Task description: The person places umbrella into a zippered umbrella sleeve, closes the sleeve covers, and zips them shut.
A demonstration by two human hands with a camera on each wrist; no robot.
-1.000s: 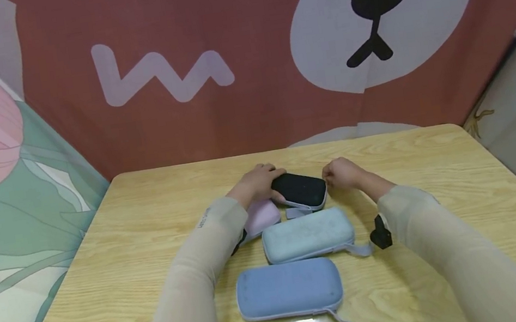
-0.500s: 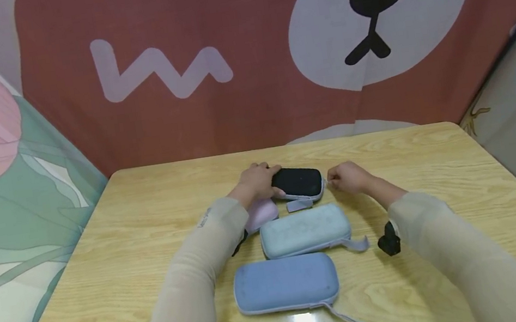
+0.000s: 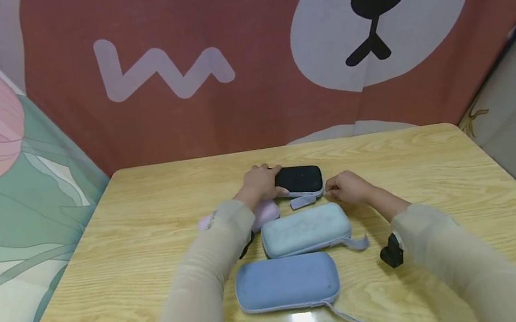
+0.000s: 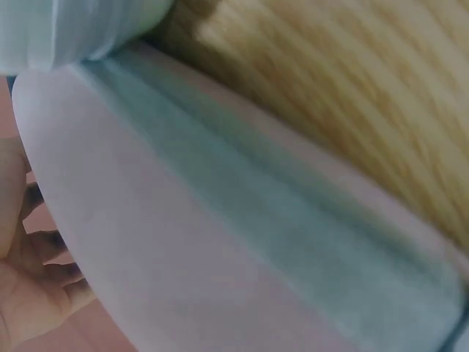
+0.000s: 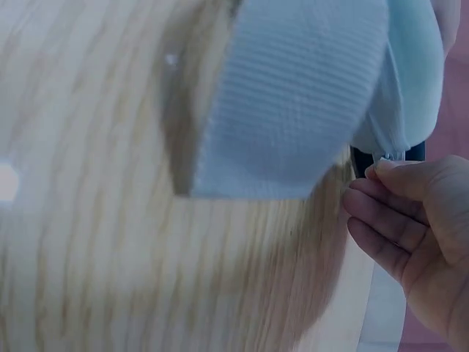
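A black zip case (image 3: pixel 301 178) with a pale zipper edge lies toward the back of the table. My left hand (image 3: pixel 263 179) grips its left end, thumb along the front side and fingers over the back. At its right front corner my right hand (image 3: pixel 348 188) pinches a small metallic zipper pull (image 5: pixel 388 156) between thumb and forefinger, seen in the right wrist view. A short grey strap (image 3: pixel 303 202) hangs off the front of the black case. Partly under my left forearm is a pink case (image 3: pixel 267 214), which fills much of the left wrist view.
A pale mint case (image 3: pixel 306 229) with a strap lies in front of the black one, its strap (image 5: pixel 286 103) large in the right wrist view. Nearer me sits a blue case (image 3: pixel 287 283). Printed cloth hangs behind the wooden table (image 3: pixel 144 199).
The black case has turned from slanted to nearly straight. My right hand has shifted from its right end toward the near right corner. My left hand keeps its hold.
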